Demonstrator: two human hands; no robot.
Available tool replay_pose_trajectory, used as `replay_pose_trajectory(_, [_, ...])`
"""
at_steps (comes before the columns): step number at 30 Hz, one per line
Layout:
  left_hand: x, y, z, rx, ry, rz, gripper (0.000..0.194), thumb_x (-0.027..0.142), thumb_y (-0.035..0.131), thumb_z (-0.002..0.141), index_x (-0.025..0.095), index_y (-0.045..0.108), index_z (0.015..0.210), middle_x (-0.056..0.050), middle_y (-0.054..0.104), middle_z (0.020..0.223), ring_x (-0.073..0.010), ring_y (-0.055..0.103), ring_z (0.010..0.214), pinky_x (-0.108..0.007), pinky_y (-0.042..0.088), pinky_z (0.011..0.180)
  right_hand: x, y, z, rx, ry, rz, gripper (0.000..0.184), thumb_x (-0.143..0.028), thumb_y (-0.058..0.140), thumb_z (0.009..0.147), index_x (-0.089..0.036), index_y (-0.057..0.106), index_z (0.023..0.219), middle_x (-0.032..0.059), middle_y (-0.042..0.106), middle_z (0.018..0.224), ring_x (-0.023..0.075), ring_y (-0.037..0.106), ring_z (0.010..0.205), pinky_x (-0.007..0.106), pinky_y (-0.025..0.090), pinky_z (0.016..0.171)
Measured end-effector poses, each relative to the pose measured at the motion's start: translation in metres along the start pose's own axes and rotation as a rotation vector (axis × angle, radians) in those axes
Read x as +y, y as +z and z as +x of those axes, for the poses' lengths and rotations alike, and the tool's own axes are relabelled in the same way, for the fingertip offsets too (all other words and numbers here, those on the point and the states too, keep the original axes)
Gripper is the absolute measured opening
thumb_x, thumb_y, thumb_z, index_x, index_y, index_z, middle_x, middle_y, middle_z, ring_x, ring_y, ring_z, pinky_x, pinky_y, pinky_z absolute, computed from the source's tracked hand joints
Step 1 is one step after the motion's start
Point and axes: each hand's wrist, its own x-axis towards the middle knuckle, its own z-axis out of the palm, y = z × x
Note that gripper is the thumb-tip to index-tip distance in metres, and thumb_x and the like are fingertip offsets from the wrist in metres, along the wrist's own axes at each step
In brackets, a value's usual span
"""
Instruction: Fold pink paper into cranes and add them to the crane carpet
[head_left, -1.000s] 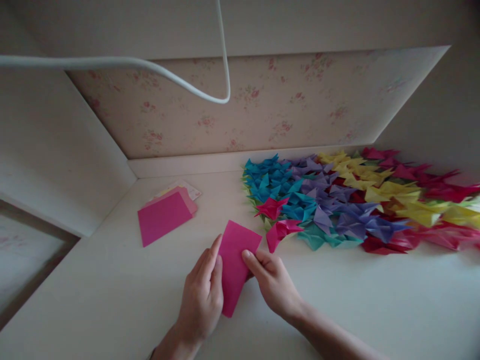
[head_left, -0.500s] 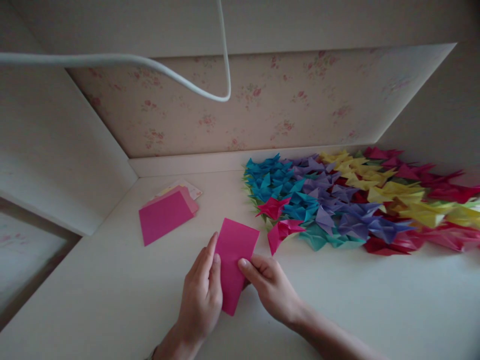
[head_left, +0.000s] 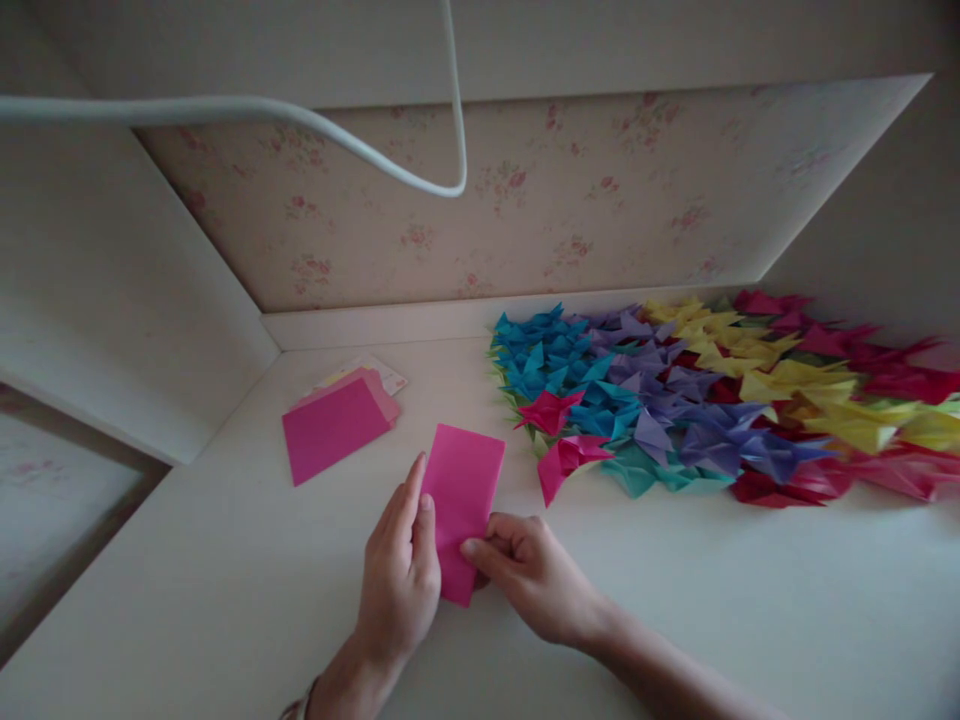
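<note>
Left hand (head_left: 400, 580): held the pink paper rectangle (head_left: 463, 490) at its left edge
Right hand (head_left: 536, 583): pinched its right edge
Worktop (head_left: 720, 580): carried origami pieces (head_left: 705, 430)

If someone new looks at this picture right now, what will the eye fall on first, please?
Probably the paper shapes, a bright crowd of blue, purple, yellow, red and pink over the right side of the table. Next comes the pink paper at front centre, with the left hand along its left edge and the right hand pinching its right edge. Above, a white cable bends before the flowered panel.
</note>
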Motion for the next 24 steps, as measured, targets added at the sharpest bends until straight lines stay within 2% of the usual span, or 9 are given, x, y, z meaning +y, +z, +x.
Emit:
replay_pose_trajectory(7, [0.0,-0.001,0.003,0.044,-0.046,0.018,0.041,0.026,0.041,0.1,0.012,0.051,0.137,-0.017,0.061,0.135,-0.0258,0.055,0.128,-0.038,0.05,0.101,0.0,0.002,-0.003,-0.133,0.07,0.047,0.03,-0.042,0.062,0.087,-0.015,0.065,0.075,0.0056,0.072,0.074,0.0172,0.067,0.07,0.024,0.051,0.063])
replay_pose_trajectory(12, [0.0,-0.002,0.003,0.068,-0.121,0.006,0.043,0.03,0.041,0.099,0.014,0.051,0.138,-0.017,0.058,0.139,-0.0272,0.053,0.13,-0.04,0.047,0.104,0.002,0.003,-0.006,-0.178,0.077,0.047,0.024,-0.037,0.068,0.083,-0.014,0.069,0.076,0.0072,0.077,0.077,0.0187,0.071,0.072,0.025,0.053,0.066])
replay_pose_trajectory(15, [0.0,-0.002,0.002,0.042,-0.14,-0.016,0.043,0.03,0.041,0.1,0.015,0.051,0.138,-0.016,0.057,0.141,-0.0267,0.051,0.132,-0.041,0.046,0.105,0.0,0.002,-0.007,-0.164,0.083,0.034,0.033,-0.04,0.06,0.089,-0.014,0.071,0.073,0.0086,0.077,0.076,0.0186,0.07,0.07,0.026,0.053,0.066])
replay_pose_trajectory(19, [0.0,-0.001,0.003,-0.007,-0.122,-0.052,0.042,0.029,0.041,0.1,0.014,0.051,0.138,-0.016,0.057,0.14,-0.0256,0.051,0.132,-0.04,0.045,0.106,-0.004,0.0,-0.005,-0.095,0.067,0.009,0.039,-0.044,0.059,0.09,-0.015,0.072,0.069,0.0034,0.072,0.067,0.0148,0.063,0.062,0.023,0.047,0.06])
replay_pose_trajectory(21, [0.001,0.0,0.002,-0.026,-0.12,-0.067,0.042,0.029,0.041,0.099,0.014,0.051,0.138,-0.016,0.058,0.14,-0.0253,0.053,0.13,-0.039,0.046,0.106,-0.006,-0.002,-0.003,-0.034,0.053,0.053,0.041,-0.046,0.061,0.088,-0.014,0.07,0.064,0.0007,0.066,0.061,0.0132,0.057,0.058,0.023,0.044,0.058])
replay_pose_trajectory(24, [0.002,0.002,0.001,-0.077,-0.125,-0.089,0.043,0.029,0.042,0.1,0.015,0.05,0.139,-0.015,0.058,0.139,-0.025,0.056,0.127,-0.039,0.046,0.105,-0.009,-0.005,0.002,0.061,0.032,0.204,0.042,-0.05,0.065,0.084,-0.014,0.068,0.062,-0.0001,0.061,0.058,0.0135,0.055,0.058,0.024,0.046,0.06])
